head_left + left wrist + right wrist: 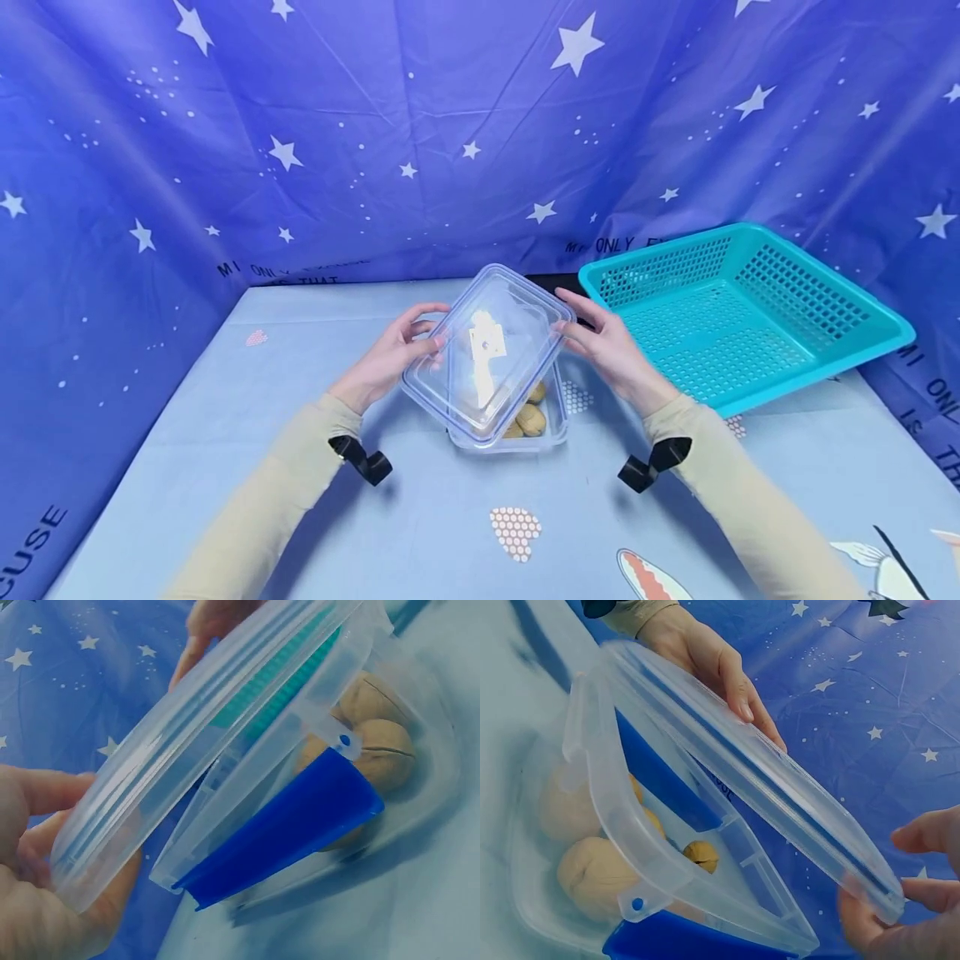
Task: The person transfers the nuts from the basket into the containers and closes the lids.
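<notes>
Both hands hold a clear plastic lid (450,375), tilted above a clear food container (557,421). My left hand (386,358) pinches the lid's left edge, thumb on top and fingers beneath. On the far right corner, my right hand (611,354) grips it between thumb and fingers. Several walnuts (532,420) lie in the container, partly hidden by the lid in the head view. A blue flap (292,825) runs along the container's side in the left wrist view. From the right wrist, a gap shows between the lid (780,795) and the container's rim (622,817).
A turquoise perforated basket (720,333) stands at the back right, close to the right hand. The table bears a light blue printed cloth (450,517). Behind it hangs a blue curtain (450,125) with white stars.
</notes>
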A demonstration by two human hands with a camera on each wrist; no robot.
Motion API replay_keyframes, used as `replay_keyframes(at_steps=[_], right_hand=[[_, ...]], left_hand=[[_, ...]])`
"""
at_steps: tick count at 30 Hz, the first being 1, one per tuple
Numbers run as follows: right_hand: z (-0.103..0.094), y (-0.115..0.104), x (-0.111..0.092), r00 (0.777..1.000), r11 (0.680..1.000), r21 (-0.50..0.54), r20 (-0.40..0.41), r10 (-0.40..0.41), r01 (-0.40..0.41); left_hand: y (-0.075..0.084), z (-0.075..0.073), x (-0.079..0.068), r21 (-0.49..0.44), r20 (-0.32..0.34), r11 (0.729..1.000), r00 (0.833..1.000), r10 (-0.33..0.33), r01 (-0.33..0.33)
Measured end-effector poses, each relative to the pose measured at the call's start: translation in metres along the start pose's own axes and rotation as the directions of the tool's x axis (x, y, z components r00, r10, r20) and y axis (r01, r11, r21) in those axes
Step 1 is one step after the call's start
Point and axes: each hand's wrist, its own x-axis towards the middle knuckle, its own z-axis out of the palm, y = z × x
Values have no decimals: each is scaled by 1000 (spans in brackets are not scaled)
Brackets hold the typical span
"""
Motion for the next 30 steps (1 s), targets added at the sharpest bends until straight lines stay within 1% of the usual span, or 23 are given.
replay_keyframes(at_steps=[3, 7, 9, 12, 14, 16, 19, 22, 26, 28, 30], right_hand=[[4, 4, 1, 1000, 1000, 9, 6, -1, 1], [11, 11, -1, 1000, 1000, 3, 21, -4, 4], [14, 14, -1, 1000, 1000, -10, 25, -17, 17], [17, 17, 0, 999, 999, -24, 21, -34, 34], [19, 18, 0, 999, 999, -38, 4, -35, 35], [20, 18, 1, 999, 998, -53, -21, -36, 35], [20, 16, 1, 998, 996, -78, -56, -38, 34], [18, 16, 2, 996, 995, -86, -70, -51, 45], [15, 15, 3, 996, 993, -105, -69, -63, 55], [14, 16, 3, 996, 991, -127, -68, -61, 52], [13, 17, 4, 996, 986, -164, -69, -50, 38]], left_hand=[[-2, 3, 0, -26, -75, 999, 997, 19, -21], [-5, 8, -1, -43, -146, 997, 988, 54, -60], [-6, 11, 0, -46, -183, 995, 980, 77, -87], [-8, 17, 2, -37, -250, 992, 962, 109, -121], [-10, 22, 3, -29, -284, 991, 952, 118, -131], [-12, 26, 3, -28, -301, 992, 947, 112, -127], [-14, 30, 2, -35, -293, 994, 952, 86, -100], [-16, 31, 0, -10, -266, 997, 962, 67, -72], [-17, 28, -3, 103, -209, 992, 974, 90, -69], [-18, 25, -4, 167, -177, 983, 979, 103, -74], [-18, 23, -4, 238, -146, 968, 983, 110, -73]])
